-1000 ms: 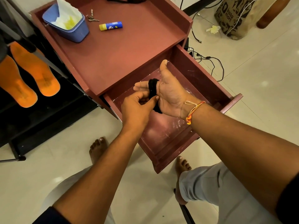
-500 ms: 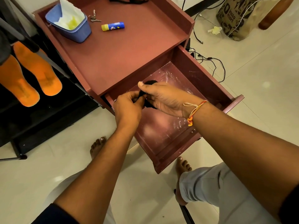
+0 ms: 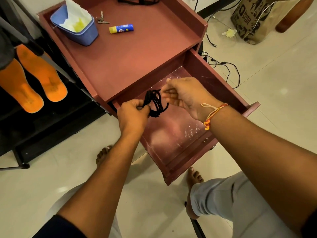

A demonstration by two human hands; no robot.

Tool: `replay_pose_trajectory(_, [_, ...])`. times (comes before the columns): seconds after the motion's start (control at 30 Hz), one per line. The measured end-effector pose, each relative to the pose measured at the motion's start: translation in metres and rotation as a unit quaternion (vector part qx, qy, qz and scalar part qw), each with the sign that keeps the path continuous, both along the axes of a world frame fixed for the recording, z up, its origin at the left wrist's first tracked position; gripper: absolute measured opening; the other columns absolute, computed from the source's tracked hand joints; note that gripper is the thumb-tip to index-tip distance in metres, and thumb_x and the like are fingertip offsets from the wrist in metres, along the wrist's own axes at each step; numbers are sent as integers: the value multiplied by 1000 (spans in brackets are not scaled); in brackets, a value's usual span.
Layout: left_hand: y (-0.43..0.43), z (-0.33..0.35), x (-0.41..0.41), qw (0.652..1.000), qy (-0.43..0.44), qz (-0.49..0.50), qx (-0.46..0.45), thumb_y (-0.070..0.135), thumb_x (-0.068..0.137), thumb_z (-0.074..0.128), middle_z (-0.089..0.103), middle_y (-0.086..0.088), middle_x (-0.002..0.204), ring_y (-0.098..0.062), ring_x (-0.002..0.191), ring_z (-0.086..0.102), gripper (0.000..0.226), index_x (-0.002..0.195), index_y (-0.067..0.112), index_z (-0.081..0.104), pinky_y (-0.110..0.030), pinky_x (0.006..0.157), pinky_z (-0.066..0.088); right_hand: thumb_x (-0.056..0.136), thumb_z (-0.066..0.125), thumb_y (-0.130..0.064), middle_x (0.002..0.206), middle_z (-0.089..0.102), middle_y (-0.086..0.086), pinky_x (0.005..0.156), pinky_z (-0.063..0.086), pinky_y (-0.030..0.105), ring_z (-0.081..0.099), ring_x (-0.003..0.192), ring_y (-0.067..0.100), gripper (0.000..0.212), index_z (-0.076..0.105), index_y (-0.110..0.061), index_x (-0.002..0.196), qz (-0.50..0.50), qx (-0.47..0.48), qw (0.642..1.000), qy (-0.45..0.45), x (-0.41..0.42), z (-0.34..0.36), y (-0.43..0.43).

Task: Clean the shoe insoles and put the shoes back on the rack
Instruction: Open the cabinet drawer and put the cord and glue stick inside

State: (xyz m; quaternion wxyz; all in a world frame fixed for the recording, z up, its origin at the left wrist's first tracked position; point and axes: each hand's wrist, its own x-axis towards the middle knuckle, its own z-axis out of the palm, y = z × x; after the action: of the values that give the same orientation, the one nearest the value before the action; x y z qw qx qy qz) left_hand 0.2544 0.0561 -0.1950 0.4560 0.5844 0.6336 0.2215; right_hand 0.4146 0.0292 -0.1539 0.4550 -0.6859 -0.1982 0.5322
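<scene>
A coiled black shoelace (image 3: 155, 103) hangs over the open drawer (image 3: 178, 134) of the maroon side table. My left hand (image 3: 133, 114) pinches the coil at its left side. My right hand (image 3: 184, 97) is just right of the coil, blurred, fingers spread and loosely bent, holding nothing that I can see. Two orange insoles (image 3: 34, 79) lie side by side on the black shoe rack (image 3: 34, 134) at the left.
On the table top (image 3: 137, 57) stand a blue tub (image 3: 77, 26) with white tissue, keys (image 3: 102, 19) and a blue-yellow tube (image 3: 121, 28). Black cables (image 3: 223, 66) and a paper bag (image 3: 253, 19) lie on the floor to the right. My bare feet are below the drawer.
The lace was wound round my right hand's fingers. It has slipped off as a loose coil, held by my left hand alone, and my right hand has pulled away to the right.
</scene>
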Motion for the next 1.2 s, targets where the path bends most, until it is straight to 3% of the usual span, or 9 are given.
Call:
replay_pose_trajectory(0.1, [-1,-1,4,996,-72,13,-55,19,90,77,76,2,79,-16,78,76,19,78,32,72,-42,79,64,98,56,-39,109,69,-2,89,53,34,63,102,16,29,67,-18,115,58,-27,966,-250,7,-20,2])
replay_pose_trajectory(0.23, [-3,4,9,978,-172,30,-113,11,91,74,77,-6,89,-17,86,76,6,90,16,74,-30,79,62,100,40,-56,140,55,6,109,35,36,47,133,23,57,51,-16,140,137,-79,982,-101,-4,-29,-2])
replay_pose_trajectory(0.4, [-3,4,9,967,-210,42,-136,10,92,72,77,-1,78,-14,81,76,6,87,11,74,-30,78,63,104,42,-43,123,64,13,96,54,44,64,112,24,41,58,-10,124,167,-51,984,27,-17,-28,-7])
replay_pose_trajectory(0.53, [0,-1,6,955,-229,80,-170,10,93,72,76,-19,96,-30,94,75,6,89,6,74,-43,87,62,104,46,-32,101,67,13,83,57,42,64,87,18,25,57,-10,111,325,-14,937,-124,-22,-29,-10])
replay_pose_trajectory(0.7, [6,-4,3,947,-226,129,-188,11,91,73,76,-15,93,-27,84,75,9,85,7,71,-38,80,63,104,47,-24,78,58,-4,55,43,18,51,63,9,19,61,-11,104,435,-8,853,-289,-22,-28,-8])
replay_pose_trajectory(0.8, [7,-9,2,949,-210,136,-190,11,91,74,74,-14,97,-23,85,75,7,85,8,71,-31,77,63,104,41,-22,84,57,6,62,42,34,51,71,20,20,55,-9,102,465,-18,820,-332,-25,-36,-4])
replay_pose_trajectory(0.97, [12,-22,-2,960,-159,165,-163,16,95,71,70,-9,105,-20,98,71,20,113,9,64,-28,84,60,103,43,-16,99,63,21,60,35,32,54,83,31,26,59,3,112,418,-87,837,-342,-30,-73,-2])
replay_pose_trajectory(1.13, [19,-25,-11,957,-158,182,-162,15,96,69,66,-5,108,-15,97,66,20,112,13,59,-26,85,58,100,51,-11,124,62,24,83,45,34,58,114,40,33,52,3,130,417,-136,826,-354,-60,-128,4])
replay_pose_trajectory(1.2, [22,-27,-14,956,-161,178,-167,18,96,70,66,-4,106,-13,96,67,21,113,13,60,-25,84,58,98,52,-6,127,59,25,81,43,33,59,114,40,37,44,5,133,392,-129,836,-362,-72,-149,9])
